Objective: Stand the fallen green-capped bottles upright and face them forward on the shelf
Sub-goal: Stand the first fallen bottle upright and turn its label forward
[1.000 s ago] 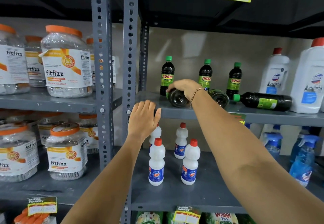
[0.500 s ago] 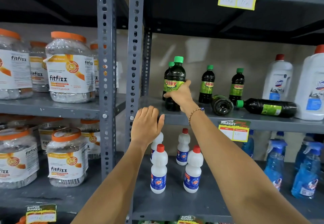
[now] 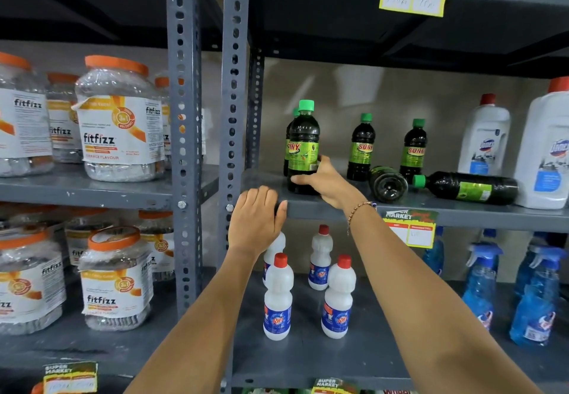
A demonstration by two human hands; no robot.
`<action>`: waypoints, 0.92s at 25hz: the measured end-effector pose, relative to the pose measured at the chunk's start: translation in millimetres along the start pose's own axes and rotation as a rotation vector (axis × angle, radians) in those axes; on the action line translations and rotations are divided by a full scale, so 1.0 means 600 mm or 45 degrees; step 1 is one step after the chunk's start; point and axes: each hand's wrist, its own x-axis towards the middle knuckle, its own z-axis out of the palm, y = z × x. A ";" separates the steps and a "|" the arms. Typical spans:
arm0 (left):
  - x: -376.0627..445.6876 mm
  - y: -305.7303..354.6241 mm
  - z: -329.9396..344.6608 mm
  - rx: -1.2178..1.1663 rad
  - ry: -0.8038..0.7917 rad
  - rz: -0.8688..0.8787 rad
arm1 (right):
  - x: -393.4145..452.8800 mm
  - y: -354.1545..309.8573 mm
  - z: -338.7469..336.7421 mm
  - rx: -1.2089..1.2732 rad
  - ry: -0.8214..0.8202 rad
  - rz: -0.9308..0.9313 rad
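A dark green-capped bottle [image 3: 303,144] stands upright at the front left of the grey shelf [image 3: 462,213], label turned partly left. My right hand [image 3: 324,182] grips its lower body. Another upright bottle is mostly hidden behind it. Two more [image 3: 361,147] [image 3: 414,148] stand upright further back. One fallen bottle [image 3: 388,183] lies with its base toward me; another [image 3: 469,188] lies sideways, cap pointing left. My left hand [image 3: 257,219] rests on the shelf's front edge, holding nothing.
Large white red-capped jugs [image 3: 485,138] stand at the shelf's right end. Small white bottles [image 3: 277,298] and blue spray bottles [image 3: 480,286] fill the shelf below. Orange-lidded jars [image 3: 118,122] sit in the left bay, beyond the steel uprights [image 3: 234,85]. A price tag [image 3: 411,227] hangs on the edge.
My right hand lifted a fallen bottle from the shelf, stood it upright at the front left, and now grips it lower down. My left hand stayed on the shelf edge.
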 end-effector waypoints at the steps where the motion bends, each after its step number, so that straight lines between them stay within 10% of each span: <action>1: 0.000 0.000 0.001 -0.001 0.001 -0.001 | 0.001 0.004 0.000 -0.007 0.025 -0.008; 11: -0.002 -0.001 -0.001 -0.039 -0.034 -0.024 | 0.004 0.016 0.013 -0.352 0.356 -0.159; 23: 0.000 0.000 -0.004 -0.052 -0.031 -0.015 | 0.002 0.009 0.012 -0.286 0.269 -0.064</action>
